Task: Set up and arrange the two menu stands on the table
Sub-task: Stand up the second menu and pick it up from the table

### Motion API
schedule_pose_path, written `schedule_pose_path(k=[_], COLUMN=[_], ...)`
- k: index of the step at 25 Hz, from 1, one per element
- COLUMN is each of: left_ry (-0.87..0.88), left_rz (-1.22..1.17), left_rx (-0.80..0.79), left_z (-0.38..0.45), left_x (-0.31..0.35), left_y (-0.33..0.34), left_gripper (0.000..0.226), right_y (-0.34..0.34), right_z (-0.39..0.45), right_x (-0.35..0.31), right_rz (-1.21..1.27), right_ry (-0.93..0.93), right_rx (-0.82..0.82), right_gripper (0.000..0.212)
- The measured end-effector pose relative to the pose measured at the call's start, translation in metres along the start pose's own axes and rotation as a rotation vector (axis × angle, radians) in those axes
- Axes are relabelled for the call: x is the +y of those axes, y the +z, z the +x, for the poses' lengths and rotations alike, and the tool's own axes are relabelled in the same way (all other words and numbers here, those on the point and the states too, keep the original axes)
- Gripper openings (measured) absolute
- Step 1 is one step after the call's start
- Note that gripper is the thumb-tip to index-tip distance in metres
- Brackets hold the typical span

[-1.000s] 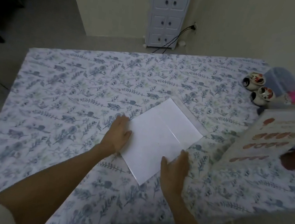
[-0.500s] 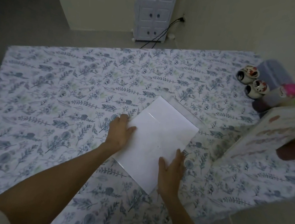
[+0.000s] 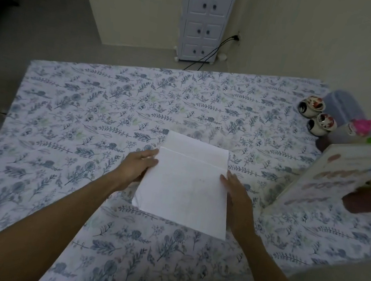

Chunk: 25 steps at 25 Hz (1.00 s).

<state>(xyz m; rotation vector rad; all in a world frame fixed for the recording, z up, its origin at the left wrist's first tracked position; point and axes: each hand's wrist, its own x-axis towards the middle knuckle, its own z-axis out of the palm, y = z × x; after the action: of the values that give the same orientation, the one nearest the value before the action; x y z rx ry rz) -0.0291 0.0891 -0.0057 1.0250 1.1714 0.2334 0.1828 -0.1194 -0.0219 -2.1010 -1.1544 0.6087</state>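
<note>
step: raising white menu stand point(image 3: 188, 183) | place: mid-bench point(image 3: 89, 107), well left of printed menu stand point(image 3: 341, 176) | left hand point(image 3: 138, 167), right hand point(image 3: 236, 192) each grip a side edge | tip: you lift evenly; base probably clear acrylic, hard to see

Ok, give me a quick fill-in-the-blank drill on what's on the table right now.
1. Both hands, left hand and right hand, grip the ____ menu stand by its side edges.
2. The printed menu stand stands at the table's ____ side.
3. ____ small painted jars sit beyond it.

Missing: white; right; Two
</note>
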Motion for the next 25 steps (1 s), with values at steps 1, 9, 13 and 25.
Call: schedule_pose_path(k=[1, 9, 13, 25], left_ry=[0.019, 0.504, 0.530, 0.492], left_rz=[-0.077, -0.035, -0.185, -0.245], left_rx=[0.013, 0.282, 0.315, 0.387], left_z=[-0.003, -0.043, -0.075, -0.115], left_x=[0.005, 0.013, -0.009, -0.070], left_y=[-0.002, -0.001, -0.012, -0.023], left_gripper=[0.037, 0.014, 0.005, 0.003], right_y=[-0.006, -0.031, -0.032, -0.008], right_z=[0.007, 0.054, 0.056, 0.017], right_x=[-0.008, -0.074, -0.083, -0.076], right_rz=[0.071, 0.339, 0.494, 0.496], right_ry=[0.028, 0.025, 0.087, 0.065], right_rx=[0.020, 0.195, -0.013, -0.151], right_gripper=[0.042, 0.026, 0.023, 0.013])
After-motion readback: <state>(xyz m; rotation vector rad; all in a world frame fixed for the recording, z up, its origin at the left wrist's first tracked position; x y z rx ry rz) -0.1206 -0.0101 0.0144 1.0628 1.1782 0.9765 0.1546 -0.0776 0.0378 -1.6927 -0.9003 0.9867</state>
